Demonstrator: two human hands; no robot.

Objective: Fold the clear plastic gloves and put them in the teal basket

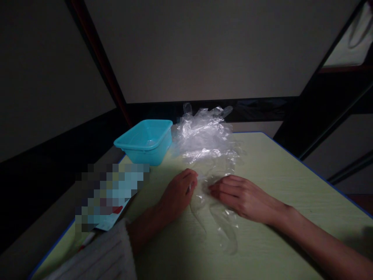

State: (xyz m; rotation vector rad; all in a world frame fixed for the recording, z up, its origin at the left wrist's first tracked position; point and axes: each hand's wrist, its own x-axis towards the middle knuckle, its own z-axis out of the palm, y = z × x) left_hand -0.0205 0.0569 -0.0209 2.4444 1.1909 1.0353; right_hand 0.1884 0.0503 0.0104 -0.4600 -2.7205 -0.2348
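A clear plastic glove (217, 213) lies flat between my two hands, its long axis running from the far edge of the surface (268, 171) toward me, with the loose finger ends on my side. My left hand (178, 190) is at its left side, the grip narrow, fingertips seemingly pinched on the film. My right hand (241, 196) comes in from the right with fingers curled onto the film; I cannot tell whether that grip pinches it or only rests on it. Both hands are about equally near the glove, only a small gap between their fingertips. Just beyond them, toward the far edge, sits a shiny heap of gloves (205, 136), its near side overlapping the film.

The surface is pale green with a blue border. A turquoise basin (145, 155) stands by its far left corner, nearer my left hand; a blurred flat packet (116, 198) lies along the left edge. The room is dim, with grey panels (198, 50) behind the far edge.
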